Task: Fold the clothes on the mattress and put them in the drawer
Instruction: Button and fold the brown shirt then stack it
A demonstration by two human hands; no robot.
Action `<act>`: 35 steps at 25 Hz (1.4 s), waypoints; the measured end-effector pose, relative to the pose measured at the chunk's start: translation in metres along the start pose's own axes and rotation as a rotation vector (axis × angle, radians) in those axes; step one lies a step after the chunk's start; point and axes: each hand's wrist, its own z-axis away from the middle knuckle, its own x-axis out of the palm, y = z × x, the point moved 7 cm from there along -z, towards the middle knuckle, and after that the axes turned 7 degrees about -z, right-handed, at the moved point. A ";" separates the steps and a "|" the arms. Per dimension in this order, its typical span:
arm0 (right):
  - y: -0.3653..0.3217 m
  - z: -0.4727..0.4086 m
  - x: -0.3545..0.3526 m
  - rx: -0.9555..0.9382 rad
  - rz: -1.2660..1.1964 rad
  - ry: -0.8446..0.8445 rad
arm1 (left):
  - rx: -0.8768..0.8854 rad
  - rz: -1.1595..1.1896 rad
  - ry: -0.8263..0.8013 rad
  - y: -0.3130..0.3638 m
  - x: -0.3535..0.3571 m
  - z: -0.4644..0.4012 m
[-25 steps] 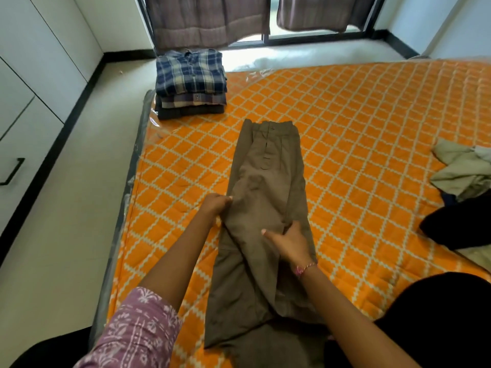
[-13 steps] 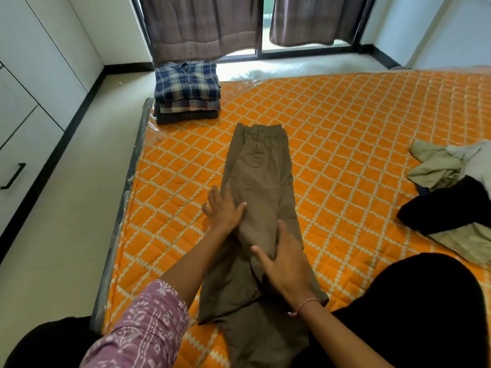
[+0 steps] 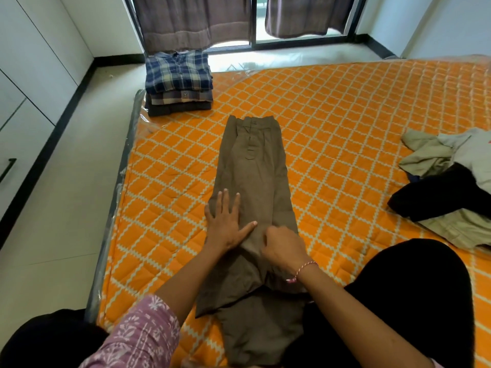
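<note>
Brown trousers [image 3: 252, 171] lie lengthwise on the orange quilted mattress [image 3: 345, 123], folded leg over leg, waistband at the far end. My left hand [image 3: 225, 221] presses flat on the cloth near the knee area, fingers straight and spread. My right hand [image 3: 284, 248] sits just right of it, fingers curled, pinching the trouser fabric. A stack of folded plaid shirts [image 3: 179, 81] stands at the mattress's far left corner. A heap of unfolded beige and black clothes [image 3: 446, 181] lies at the right.
White cabinet fronts with a drawer handle [image 3: 6, 168] line the left wall beyond a strip of pale floor [image 3: 66, 208]. Curtains [image 3: 194, 19] hang over a window at the back. My black-clad knee [image 3: 411, 301] rests on the mattress at lower right.
My left hand slid from the trousers' left edge onto the cloth and flattened. My right hand went from lying flat to pinching the fabric. The view moved closer.
</note>
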 end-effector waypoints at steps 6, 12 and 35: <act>0.037 -0.018 0.072 -0.087 0.035 -0.002 | 0.140 -0.066 0.117 0.007 0.021 0.021; 0.046 -0.049 0.043 0.023 -0.048 0.126 | 0.127 -0.019 0.288 0.003 -0.007 -0.008; 0.076 -0.350 -0.118 0.172 -1.549 0.135 | -0.292 1.544 -0.058 -0.060 -0.096 -0.298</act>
